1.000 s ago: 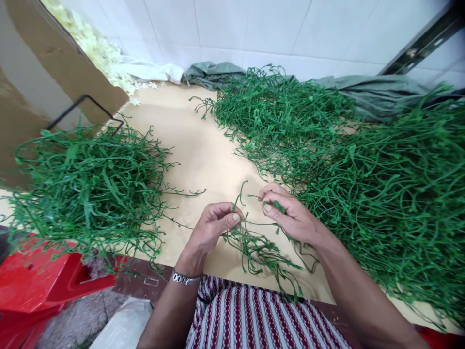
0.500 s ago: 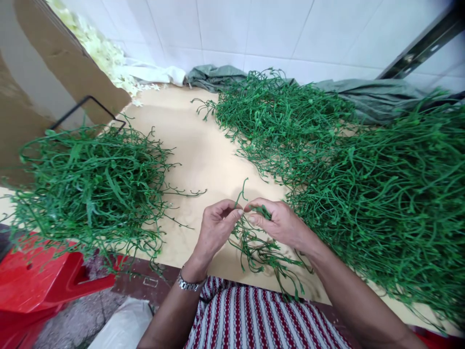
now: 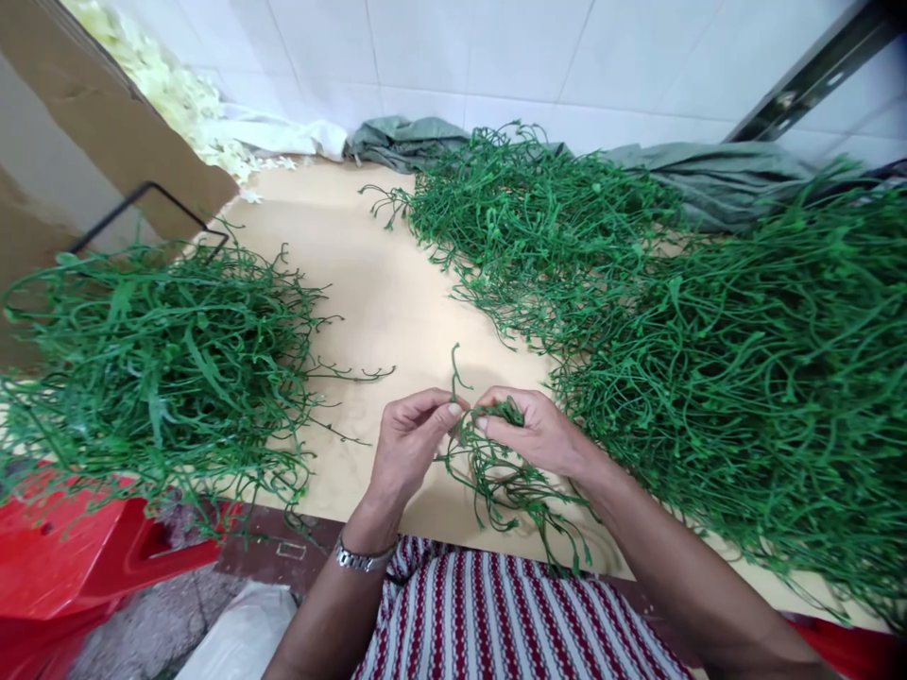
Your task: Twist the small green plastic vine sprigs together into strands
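Between thumb and forefinger, my left hand [image 3: 411, 442] pinches a single thin green stem [image 3: 455, 366], which looks like artificial plastic foliage with small forked tips. Close beside it, my right hand [image 3: 542, 433] is closed around a small bunch of similar stems [image 3: 508, 410]. The bunch's long ends hang below both hands over the table's near edge. My fingertips almost touch, and the stem's lower part is hidden among them. Left of my hands lies a heap of green stems [image 3: 170, 349]; a larger heap [image 3: 765, 368] spreads to the right.
More stems [image 3: 539, 212] lie along the back, by dark green cloth [image 3: 715, 184] and a tiled wall [image 3: 517, 57]. A cardboard box [image 3: 92, 123] with a black wire frame [image 3: 148, 189] stands at left. Pale petals [image 3: 177, 94] lie behind it. A red stool [image 3: 85, 557] sits below the tabletop [image 3: 354, 236].
My left hand has drawn slightly left with the pinched stem. My right fingers have closed more around the bunch. The whole view has shifted a little.
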The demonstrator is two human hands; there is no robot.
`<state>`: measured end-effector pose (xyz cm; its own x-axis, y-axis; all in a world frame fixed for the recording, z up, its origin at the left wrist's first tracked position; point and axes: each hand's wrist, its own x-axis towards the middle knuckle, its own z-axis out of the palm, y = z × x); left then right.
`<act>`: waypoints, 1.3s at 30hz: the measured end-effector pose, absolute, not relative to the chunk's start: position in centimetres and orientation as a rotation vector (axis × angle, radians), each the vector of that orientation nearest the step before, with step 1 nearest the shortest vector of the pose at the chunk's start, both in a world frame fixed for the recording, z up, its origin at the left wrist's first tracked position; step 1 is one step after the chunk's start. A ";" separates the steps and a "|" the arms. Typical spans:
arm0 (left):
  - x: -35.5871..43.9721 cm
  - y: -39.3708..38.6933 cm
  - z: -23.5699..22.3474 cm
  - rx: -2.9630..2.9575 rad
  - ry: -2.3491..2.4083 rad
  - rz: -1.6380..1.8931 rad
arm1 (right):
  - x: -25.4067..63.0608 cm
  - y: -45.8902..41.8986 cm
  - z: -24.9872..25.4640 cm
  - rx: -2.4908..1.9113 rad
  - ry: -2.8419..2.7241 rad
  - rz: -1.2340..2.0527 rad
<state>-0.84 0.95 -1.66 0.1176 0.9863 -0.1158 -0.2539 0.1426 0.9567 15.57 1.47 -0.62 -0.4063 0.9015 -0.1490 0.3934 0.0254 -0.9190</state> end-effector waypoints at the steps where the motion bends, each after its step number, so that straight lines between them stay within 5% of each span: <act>1: -0.9 1.0 -1.8 0.961 1.019 1.166 | 15.6 1.4 -0.6 -1.337 -1.840 1.336; 18: -0.1 1.1 -2.5 0.903 0.994 0.990 | 15.7 0.6 -0.6 -1.197 -2.004 1.259; 39: -1.1 0.8 -2.1 0.840 0.621 0.706 | 16.1 0.6 -0.1 -0.963 -1.638 1.918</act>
<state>-1.09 0.80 -2.14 0.6135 0.7612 -0.2103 -0.3051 0.4741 0.8259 16.13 0.58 -0.06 -0.6615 0.7160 -0.2231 0.1085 -0.2030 -0.9731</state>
